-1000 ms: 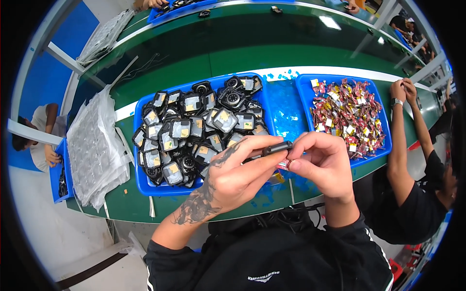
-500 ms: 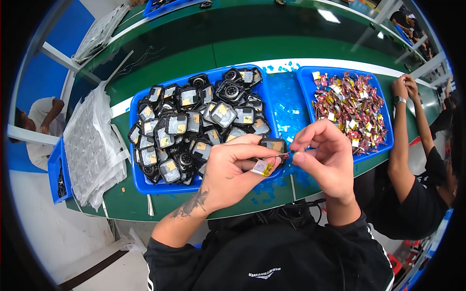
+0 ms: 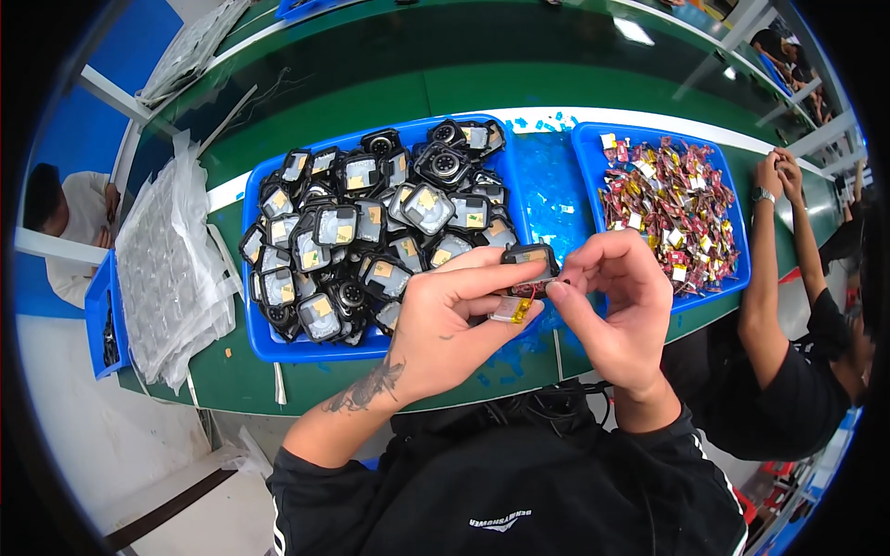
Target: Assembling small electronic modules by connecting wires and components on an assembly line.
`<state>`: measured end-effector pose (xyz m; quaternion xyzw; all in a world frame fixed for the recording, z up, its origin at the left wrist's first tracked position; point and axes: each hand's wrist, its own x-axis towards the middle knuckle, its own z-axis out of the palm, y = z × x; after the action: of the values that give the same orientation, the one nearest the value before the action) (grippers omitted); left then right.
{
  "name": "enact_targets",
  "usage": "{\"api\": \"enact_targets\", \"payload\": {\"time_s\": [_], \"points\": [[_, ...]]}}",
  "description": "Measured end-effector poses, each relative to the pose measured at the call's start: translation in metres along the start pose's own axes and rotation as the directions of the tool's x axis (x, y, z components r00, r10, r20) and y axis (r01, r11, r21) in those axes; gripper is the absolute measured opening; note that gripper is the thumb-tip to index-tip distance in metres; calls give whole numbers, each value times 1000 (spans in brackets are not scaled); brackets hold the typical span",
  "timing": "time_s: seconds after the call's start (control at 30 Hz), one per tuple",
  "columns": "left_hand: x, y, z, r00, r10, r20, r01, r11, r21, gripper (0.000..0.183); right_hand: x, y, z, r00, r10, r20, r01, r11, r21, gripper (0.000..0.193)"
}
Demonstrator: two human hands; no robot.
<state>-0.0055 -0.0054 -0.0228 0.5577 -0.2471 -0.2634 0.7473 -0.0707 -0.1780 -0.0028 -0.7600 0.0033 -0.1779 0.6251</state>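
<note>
Left hand (image 3: 445, 315) holds black case (image 3: 528, 255) plus silver battery (image 3: 505, 309), likely steadying both; right hand (image 3: 619, 320) pinches tiny dark bit (image 3: 566, 282). Blue tray (image 3: 315, 351) at 10 o'clock, presumably for easy reach.

White lettering (image 3: 501, 520) (upside down from here), small white emblem (image 3: 503, 529), both on the black top (image 3: 575, 482).
</note>
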Motion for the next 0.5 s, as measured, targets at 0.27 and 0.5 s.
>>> {"api": "enact_targets", "payload": {"time_s": [0.27,0.5], "points": [[-3,-2,0,995,97,-31,-95,993,67,47,0,6,7,999,-25,-43,24,999,-25,35],[-4,0,14,978,93,-189,-103,994,-46,54,0,7,20,999,25,-35,-24,1000,13,39]]}}
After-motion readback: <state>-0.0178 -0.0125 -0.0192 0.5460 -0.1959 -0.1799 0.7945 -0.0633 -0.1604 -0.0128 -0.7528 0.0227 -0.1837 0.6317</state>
